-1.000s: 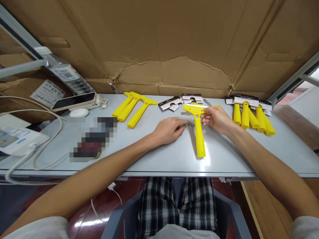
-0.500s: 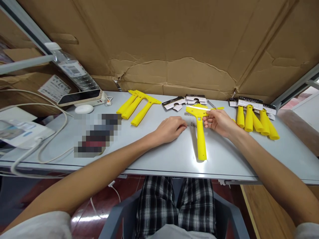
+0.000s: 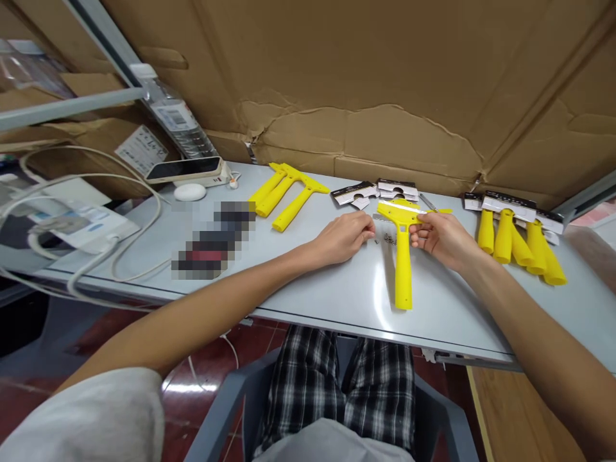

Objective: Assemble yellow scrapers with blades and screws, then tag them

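Observation:
My right hand (image 3: 443, 240) pinches a yellow scraper (image 3: 403, 256) by the right end of its wide head, with the handle pointing toward me. A pale strip runs along the head. My left hand (image 3: 347, 237) rests on the table to the left of the scraper, its fingers closed; anything between them is too small or hidden to name. Small dark metal pieces, apparently screws (image 3: 389, 239), lie partly behind the scraper. Beyond my right hand lies a thin metal rod with a yellow end, looking like a screwdriver (image 3: 428, 203).
Several yellow scrapers (image 3: 291, 205) without cards lie back left. Scrapers with black-and-white cards (image 3: 505, 237) lie at the right. Loose cards (image 3: 356, 194) are at the back. A phone (image 3: 185, 168), white oval case (image 3: 190, 192), cables and water bottle (image 3: 180, 122) stand left. Cardboard (image 3: 360, 83) walls the back.
The view has shifted, so the table appears farther right. My right hand still holds the scraper, and my left hand stays closed beside the small metal pieces.

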Demonstrator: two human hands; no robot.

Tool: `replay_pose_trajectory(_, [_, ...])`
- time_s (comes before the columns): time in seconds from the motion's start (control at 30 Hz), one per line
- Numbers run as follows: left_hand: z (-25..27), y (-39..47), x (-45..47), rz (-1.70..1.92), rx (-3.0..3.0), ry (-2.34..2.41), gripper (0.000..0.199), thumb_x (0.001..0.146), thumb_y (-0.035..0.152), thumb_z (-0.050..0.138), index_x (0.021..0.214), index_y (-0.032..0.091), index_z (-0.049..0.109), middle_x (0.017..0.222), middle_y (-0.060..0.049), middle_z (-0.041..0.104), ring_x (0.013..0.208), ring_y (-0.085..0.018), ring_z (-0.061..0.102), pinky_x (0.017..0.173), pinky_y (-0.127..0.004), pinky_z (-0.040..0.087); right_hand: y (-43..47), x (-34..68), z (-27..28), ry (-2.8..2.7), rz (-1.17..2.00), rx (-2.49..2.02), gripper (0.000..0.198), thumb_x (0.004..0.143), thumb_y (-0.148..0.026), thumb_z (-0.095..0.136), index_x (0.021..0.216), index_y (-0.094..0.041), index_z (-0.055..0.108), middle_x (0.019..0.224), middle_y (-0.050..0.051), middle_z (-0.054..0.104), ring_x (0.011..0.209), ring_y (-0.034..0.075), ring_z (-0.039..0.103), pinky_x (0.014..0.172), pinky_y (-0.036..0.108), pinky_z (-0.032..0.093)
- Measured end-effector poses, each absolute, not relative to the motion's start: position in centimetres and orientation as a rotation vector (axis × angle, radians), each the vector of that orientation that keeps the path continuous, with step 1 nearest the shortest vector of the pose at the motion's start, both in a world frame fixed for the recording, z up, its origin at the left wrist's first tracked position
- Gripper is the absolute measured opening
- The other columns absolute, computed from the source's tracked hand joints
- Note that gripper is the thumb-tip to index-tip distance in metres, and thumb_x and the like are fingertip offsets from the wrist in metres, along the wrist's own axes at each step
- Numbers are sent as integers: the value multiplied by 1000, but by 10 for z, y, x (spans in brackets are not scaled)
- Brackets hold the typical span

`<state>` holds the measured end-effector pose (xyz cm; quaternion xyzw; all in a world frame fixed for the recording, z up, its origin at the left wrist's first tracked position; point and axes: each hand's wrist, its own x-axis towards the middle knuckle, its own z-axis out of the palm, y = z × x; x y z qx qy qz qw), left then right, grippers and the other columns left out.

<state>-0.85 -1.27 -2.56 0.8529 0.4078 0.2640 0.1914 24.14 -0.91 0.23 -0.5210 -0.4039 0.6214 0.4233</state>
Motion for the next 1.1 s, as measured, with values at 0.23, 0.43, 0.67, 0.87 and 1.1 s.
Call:
replay_pose_trajectory(0.23, [-10, -11, -6, 889, 1664, 1116, 13, 105, 23, 58, 93, 18, 61, 73, 1, 60, 58, -11, 54, 58, -27, 42, -11, 240, -3, -1041, 1578, -1297, 18, 88, -23, 61, 99, -10, 56, 83, 10, 65, 64, 11, 62, 59, 25, 57])
replay_pose_trajectory(0.43, [-12, -5, -9, 1008, 1307, 970, 17, 100, 29, 71, 90, 18, 64, 74, 0, 59, 61, -9, 53, 54, -24, 40, -15, 233, 0, -1030, 1588, -1310, 17, 89, -22, 60, 99, -9, 56, 83, 10, 66, 65, 12, 63, 60, 25, 56])
replay_pose_trajectory(0.67, [-15, -6, -8, 1072, 1440, 944, 16, 96, 34, 71, 93, 18, 68, 111, -9, 70, 95, -16, 65, 73, -28, 55, -22, 227, 0, -1059, 1632, -1286, 13, 89, -21, 59, 95, -11, 53, 83, 12, 67, 67, 13, 64, 62, 25, 56])
replay_pose_trajectory(0.87, [-18, -7, -6, 1017, 1341, 930, 17, 97, 33, 71, 97, 17, 68, 109, -11, 72, 98, -19, 71, 73, -31, 59, -25, 225, -2, -1084, 1655, -1266, 15, 88, -22, 60, 95, -10, 54, 82, 11, 67, 68, 13, 64, 63, 25, 56])
replay_pose_trajectory(1.1, [-14, -10, -6, 1025, 1343, 931, 20, 95, 34, 75, 96, 15, 70, 110, -12, 72, 93, -17, 72, 69, -28, 59, -26, 223, -1, -1096, 1664, -1266, 14, 89, -22, 59, 94, -9, 57, 85, 12, 67, 69, 13, 64, 63, 26, 55])
